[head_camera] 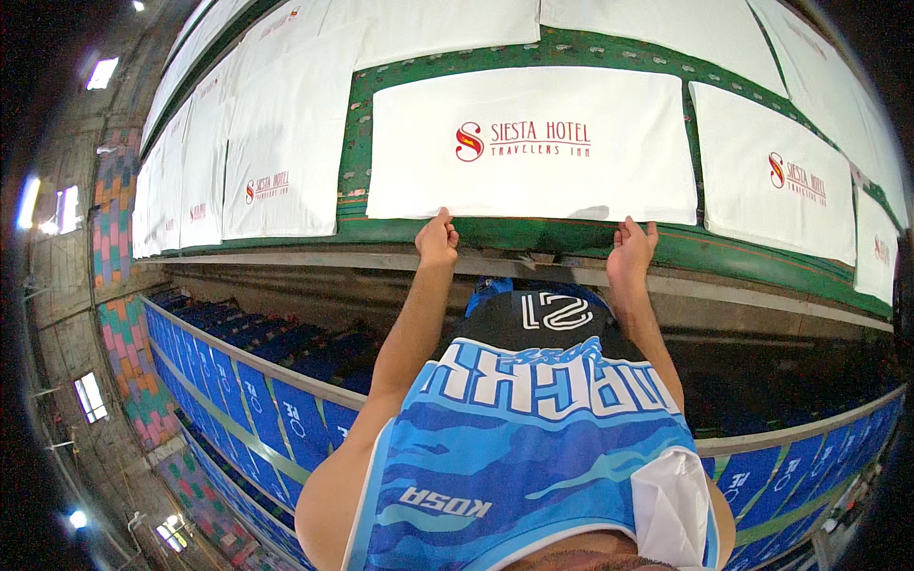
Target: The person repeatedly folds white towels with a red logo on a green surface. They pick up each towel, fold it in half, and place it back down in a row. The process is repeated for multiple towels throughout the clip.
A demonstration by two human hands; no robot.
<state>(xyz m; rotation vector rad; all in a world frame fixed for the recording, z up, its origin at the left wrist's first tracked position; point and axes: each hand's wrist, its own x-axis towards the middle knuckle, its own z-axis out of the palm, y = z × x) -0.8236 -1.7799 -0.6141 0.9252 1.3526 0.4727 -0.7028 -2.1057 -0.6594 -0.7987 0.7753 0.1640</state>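
Note:
A white rectangular cloth (528, 178) lies flat on a green table surface (543, 234) in front of me. It bears a red printed emblem and lettering at its middle. My left hand (437, 239) pinches the cloth's near edge, left of centre. Further right, the fingertips of my right hand (633, 246) meet the same edge, thumb and fingers drawn together on it. A grey shadow falls on the cloth beside the right hand. The undersides of the fingers' grip are hidden.
More printed white cloths flank it, one at the left (285, 164) and one at the right (775, 171). A metal rail (321, 263) runs along the table's near side. Behind me stand racks with blue panels (278, 421).

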